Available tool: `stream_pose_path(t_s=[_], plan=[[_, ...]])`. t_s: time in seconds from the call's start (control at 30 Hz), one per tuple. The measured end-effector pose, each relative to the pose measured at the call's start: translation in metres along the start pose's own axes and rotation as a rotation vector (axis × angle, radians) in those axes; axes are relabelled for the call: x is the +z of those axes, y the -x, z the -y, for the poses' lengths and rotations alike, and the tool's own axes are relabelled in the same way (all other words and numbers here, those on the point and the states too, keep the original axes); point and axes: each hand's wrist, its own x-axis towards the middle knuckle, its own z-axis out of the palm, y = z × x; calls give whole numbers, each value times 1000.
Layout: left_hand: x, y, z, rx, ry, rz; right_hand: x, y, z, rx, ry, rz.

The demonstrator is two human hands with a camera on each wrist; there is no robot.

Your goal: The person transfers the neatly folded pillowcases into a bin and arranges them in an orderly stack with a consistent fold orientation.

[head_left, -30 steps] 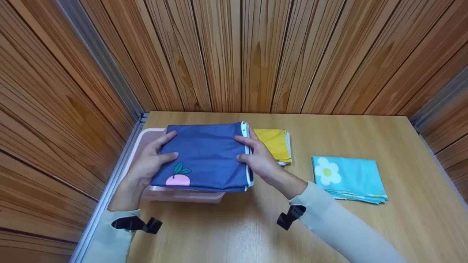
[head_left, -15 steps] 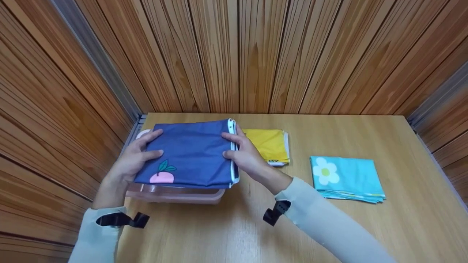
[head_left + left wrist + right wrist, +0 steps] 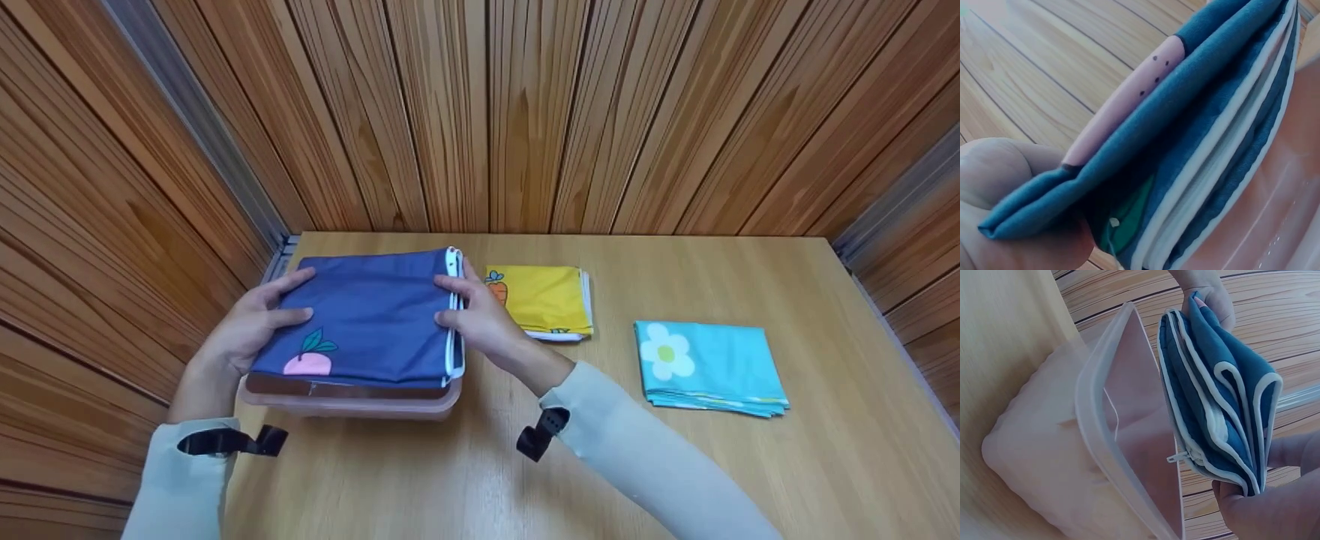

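Both hands hold a folded blue zippered cloth [image 3: 375, 322] with white piping and a pink fruit print, level above a translucent pink bin [image 3: 360, 409]. My left hand [image 3: 240, 326] grips its left edge, thumb on top and the other fingers mostly hidden beneath. On the opposite edge, my right hand [image 3: 484, 319] pinches the piped layers. In the right wrist view the stacked folds and a small zipper pull [image 3: 1176, 458] show beside the bin's open mouth. The left wrist view has the bulky fold [image 3: 1145, 124] in the left hand's grasp. Most of the bin's inside is hidden by the cloth.
A folded yellow cloth [image 3: 544, 300] with a carrot print lies just right of the right hand. Farther right on the wooden table [image 3: 525, 465] is a folded turquoise cloth [image 3: 720, 364] with a white flower. Wood-panelled walls [image 3: 525, 112] enclose the back and sides.
Both hands have carried the blue cloth leftward, so it now sits squarely over the bin. More of the yellow cloth, including its carrot print, has come into sight.
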Motion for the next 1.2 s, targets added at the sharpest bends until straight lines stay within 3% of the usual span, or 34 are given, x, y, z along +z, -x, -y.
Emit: stream_pose_path(t_s=[0.5, 0.83, 1.07, 1.2], plan=[[-17, -6, 12, -21, -28, 23, 13, -7, -7, 71, -53, 23], [-17, -6, 16, -57, -53, 15, 15, -7, -11, 80, -60, 43], [-16, -7, 15, -42, -45, 26, 15, -6, -12, 54, -68, 47], [-16, -6, 14, -44, -43, 2, 16, -3, -10, 51, -22, 24]])
